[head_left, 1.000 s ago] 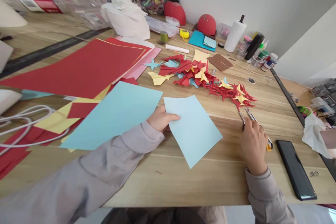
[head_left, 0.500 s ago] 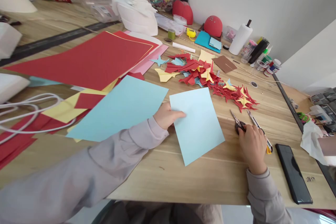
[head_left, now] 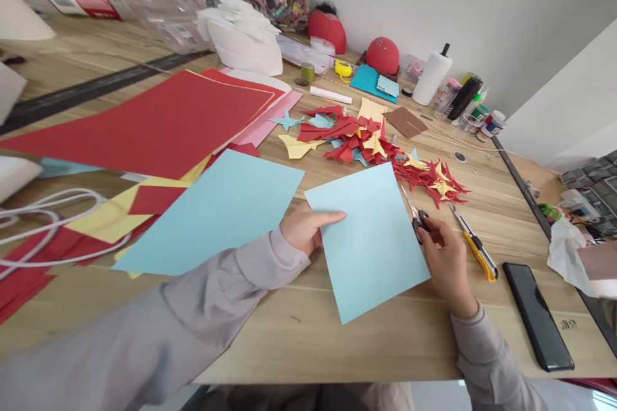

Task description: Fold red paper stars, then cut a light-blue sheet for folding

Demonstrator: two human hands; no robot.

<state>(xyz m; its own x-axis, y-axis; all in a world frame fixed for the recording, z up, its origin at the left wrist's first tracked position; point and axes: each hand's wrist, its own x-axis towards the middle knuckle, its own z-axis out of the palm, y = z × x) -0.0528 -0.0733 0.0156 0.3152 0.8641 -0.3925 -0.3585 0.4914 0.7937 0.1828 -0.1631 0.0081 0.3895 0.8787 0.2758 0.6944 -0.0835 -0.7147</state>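
Observation:
My left hand (head_left: 308, 227) pinches the left edge of a light blue sheet of paper (head_left: 369, 244), its thumb lying on top. The sheet is raised a little over the table and tilted. On the right, my right hand (head_left: 446, 263) holds black-handled scissors (head_left: 420, 218) by the handles, close to the sheet's right edge. Part of the scissors is hidden by the fingers. A larger blue sheet (head_left: 216, 212) lies to the left, partly under my left forearm. A yellow utility knife (head_left: 475, 244) lies just right of my right hand.
Red, yellow and blue folded paper pieces (head_left: 366, 138) are heaped beyond the sheet. Large red paper (head_left: 168, 122) lies at left, near a white cable (head_left: 53, 205). A black phone (head_left: 537, 314) is at right. Another person's arm (head_left: 600, 263) shows at the right edge.
My right hand has lifted the scissors off the table and moved them left, towards the blue sheet. The utility knife stays behind on the table. My left hand still holds the sheet.

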